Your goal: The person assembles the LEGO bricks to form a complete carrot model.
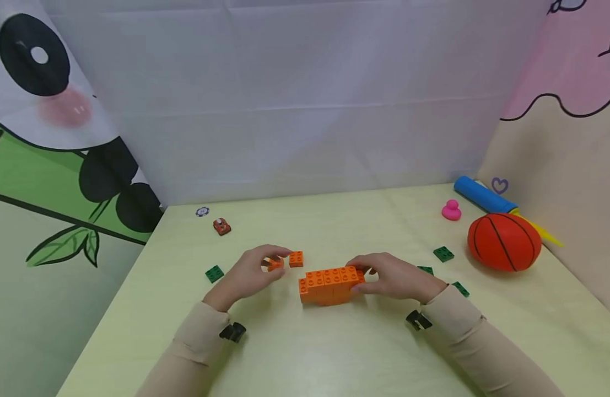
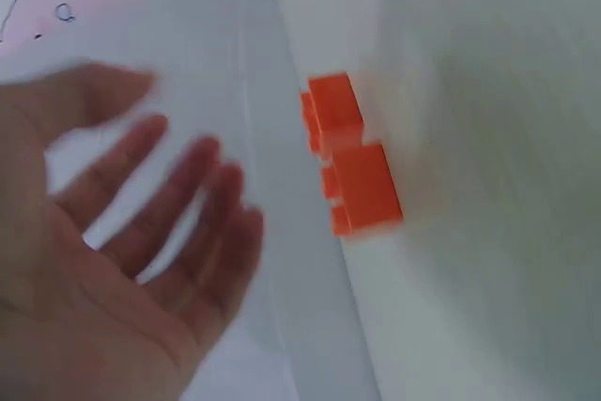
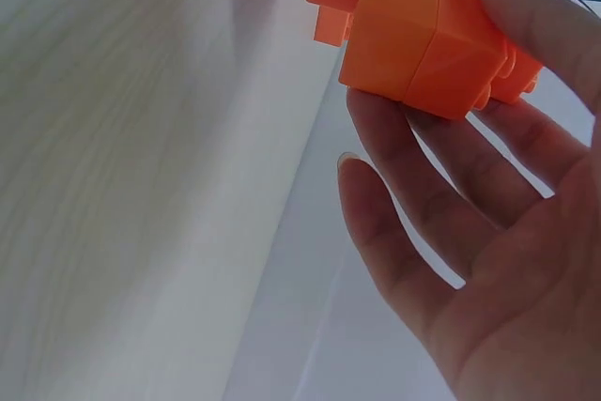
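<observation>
An orange block made of several joined toy bricks point(image 1: 329, 289) stands in the middle of the table, studs upward. My right hand point(image 1: 391, 275) holds its right end, the thumb on the near side and fingers on the far side; the right wrist view shows this end of the brick block point(image 3: 423, 35) between them. Two loose orange bricks sit farther left: one brick point(image 1: 296, 259) in plain sight, the other brick point(image 1: 274, 264) partly behind the left fingers. Over these my left hand point(image 1: 250, 273) hovers with parted, bent fingers, its palm bare in the left wrist view.
A green brick point(image 1: 214, 274) lies left of the left hand. Several others, including a green brick point(image 1: 443, 253), lie right, beside a red ball point(image 1: 504, 242). A pink toy point(image 1: 451, 210) and blue tube point(image 1: 485, 194) are back right; a red toy car point(image 1: 222, 226) and chip point(image 1: 202, 212), back left.
</observation>
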Demonstrator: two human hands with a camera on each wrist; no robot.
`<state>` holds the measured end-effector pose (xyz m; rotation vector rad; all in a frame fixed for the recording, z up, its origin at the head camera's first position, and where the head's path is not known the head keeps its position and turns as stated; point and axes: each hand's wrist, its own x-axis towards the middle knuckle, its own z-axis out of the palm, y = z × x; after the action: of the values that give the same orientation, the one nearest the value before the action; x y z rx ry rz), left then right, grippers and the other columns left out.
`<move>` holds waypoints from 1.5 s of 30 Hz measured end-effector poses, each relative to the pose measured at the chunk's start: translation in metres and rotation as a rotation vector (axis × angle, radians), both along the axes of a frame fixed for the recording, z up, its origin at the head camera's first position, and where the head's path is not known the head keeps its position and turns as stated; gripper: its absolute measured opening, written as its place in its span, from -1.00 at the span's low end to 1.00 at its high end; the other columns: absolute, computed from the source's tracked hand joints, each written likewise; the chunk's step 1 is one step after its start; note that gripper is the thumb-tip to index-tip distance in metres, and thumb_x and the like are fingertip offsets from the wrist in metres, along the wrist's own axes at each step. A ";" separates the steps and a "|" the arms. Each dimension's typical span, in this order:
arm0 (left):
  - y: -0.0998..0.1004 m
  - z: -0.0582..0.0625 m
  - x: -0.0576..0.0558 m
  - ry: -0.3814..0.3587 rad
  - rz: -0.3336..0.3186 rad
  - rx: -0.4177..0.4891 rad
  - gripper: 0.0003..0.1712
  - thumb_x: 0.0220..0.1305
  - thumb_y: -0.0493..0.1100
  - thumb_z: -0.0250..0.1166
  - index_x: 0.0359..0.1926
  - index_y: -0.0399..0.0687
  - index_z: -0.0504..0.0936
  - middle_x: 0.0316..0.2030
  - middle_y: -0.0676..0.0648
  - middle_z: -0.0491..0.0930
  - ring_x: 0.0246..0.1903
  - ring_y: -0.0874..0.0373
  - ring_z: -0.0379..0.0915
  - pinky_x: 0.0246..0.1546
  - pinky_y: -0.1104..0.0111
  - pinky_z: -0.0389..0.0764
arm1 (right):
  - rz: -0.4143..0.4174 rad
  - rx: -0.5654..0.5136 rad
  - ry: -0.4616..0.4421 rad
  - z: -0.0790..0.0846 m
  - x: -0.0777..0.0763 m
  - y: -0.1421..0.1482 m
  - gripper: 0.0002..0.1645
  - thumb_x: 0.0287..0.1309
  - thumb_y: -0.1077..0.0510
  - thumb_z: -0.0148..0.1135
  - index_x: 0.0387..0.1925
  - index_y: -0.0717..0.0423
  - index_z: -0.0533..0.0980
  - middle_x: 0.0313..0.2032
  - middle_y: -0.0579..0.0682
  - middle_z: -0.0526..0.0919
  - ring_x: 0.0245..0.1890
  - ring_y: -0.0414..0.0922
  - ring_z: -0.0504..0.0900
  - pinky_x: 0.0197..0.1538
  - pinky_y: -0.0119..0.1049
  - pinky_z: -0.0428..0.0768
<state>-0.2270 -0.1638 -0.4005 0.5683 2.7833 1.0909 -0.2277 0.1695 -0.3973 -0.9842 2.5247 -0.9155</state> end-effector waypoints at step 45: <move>0.087 0.010 0.025 0.153 -0.199 0.142 -0.50 0.26 -0.08 0.42 0.21 -0.05 0.62 -0.02 0.08 0.58 -0.09 0.23 0.47 -0.12 0.44 0.61 | -0.026 0.007 0.009 -0.007 -0.001 -0.004 -0.40 0.22 -0.14 0.36 0.23 -0.03 0.52 0.05 -0.20 0.63 0.00 -0.17 0.57 0.11 -0.11 0.61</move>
<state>-0.2021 -0.0764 -0.3907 0.9598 2.7119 1.2551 -0.2292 0.1657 -0.4038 -0.9582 2.5524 -0.9101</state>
